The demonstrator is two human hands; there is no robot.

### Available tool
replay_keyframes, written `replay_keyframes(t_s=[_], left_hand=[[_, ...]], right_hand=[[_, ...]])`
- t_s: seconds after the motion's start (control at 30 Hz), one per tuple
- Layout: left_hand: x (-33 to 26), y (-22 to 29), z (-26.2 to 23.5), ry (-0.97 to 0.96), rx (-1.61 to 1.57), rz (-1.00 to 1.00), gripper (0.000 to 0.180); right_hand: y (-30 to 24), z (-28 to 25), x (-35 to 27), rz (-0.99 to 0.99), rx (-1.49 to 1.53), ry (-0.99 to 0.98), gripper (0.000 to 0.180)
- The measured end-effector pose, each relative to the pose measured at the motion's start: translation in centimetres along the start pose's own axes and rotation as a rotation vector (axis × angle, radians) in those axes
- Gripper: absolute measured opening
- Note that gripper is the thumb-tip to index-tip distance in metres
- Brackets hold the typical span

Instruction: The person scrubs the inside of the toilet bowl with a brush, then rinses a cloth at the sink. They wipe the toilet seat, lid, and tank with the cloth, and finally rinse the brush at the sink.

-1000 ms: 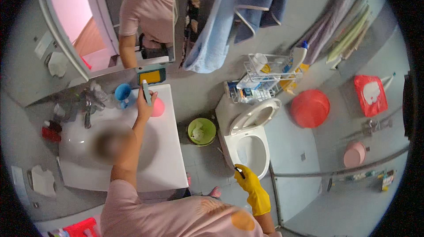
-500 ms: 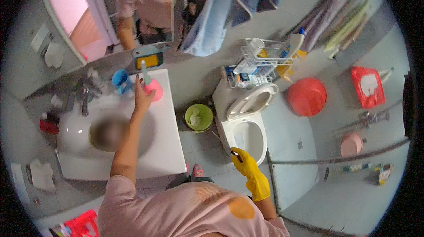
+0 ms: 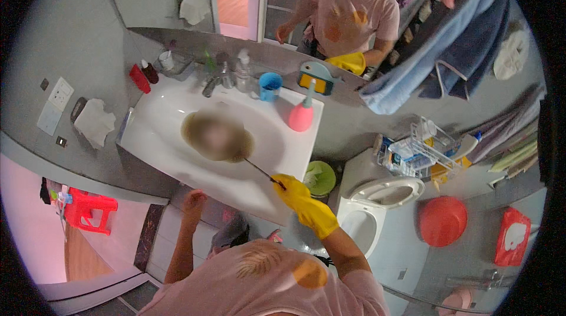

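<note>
My right hand [image 3: 298,195], in a yellow rubber glove, is closed around the end of a thin dark rod [image 3: 259,168]. The rod slants down into the white washbasin [image 3: 277,145], its far tip at the edge of murky brown water [image 3: 194,139]; the middle of the water is blurred. Off the basin's front edge hangs my bare left hand [image 3: 193,203], fingers loosely apart and nothing seen in them. A pink bulb-shaped thing with a pale grey-green stem [image 3: 301,117] stands on the basin's right corner.
Along the basin's back are a faucet [image 3: 213,85], a pump bottle [image 3: 243,71] and a blue cup [image 3: 270,87]. Right of the basin are a green bin [image 3: 321,179] and a toilet [image 3: 359,227] with its lid up. A red stool [image 3: 91,210] is at the left.
My left hand has let go of the pink bulb-shaped thing and drawn back from the basin. My gloved right hand has come from beside the toilet to the basin with the rod. The view has shifted.
</note>
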State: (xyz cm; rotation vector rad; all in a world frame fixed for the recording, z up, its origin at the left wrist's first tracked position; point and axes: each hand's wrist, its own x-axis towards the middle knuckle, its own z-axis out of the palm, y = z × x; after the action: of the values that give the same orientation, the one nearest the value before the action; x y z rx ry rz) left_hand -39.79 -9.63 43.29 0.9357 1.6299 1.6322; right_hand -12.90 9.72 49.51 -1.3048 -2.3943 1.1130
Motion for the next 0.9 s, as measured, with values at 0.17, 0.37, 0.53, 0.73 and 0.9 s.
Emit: replay_keyframes(t_s=[0.17,0.37,0.53,0.73,0.9], left_hand=[[2.1,0.6,-6.8,0.1,0.018,-0.108,0.01],[7.1,1.4,-15.4,-0.035,0.416,-0.149,0.009],[11.1,-1.8,-20.7,0.036,0.039,-0.212,0.011],[13.9,-4.8,-21.3,-0.041,-0.003,-0.167,0.013],[15.2,-2.8,-16.2,-0.18,-0.018,-0.125,0.014]], right_hand=[[2.4,8.8,12.4,0.24,-0.131,0.004,0.024],[3.0,18.0,17.9,0.208,-0.144,0.185,0.026],[-2.6,13.5,15.9,0.412,-0.051,0.035,0.029],[-10.8,4.5,10.2,0.356,0.644,-0.078,0.033],[-3.9,10.2,10.2,0.145,0.433,-0.003,0.036]])
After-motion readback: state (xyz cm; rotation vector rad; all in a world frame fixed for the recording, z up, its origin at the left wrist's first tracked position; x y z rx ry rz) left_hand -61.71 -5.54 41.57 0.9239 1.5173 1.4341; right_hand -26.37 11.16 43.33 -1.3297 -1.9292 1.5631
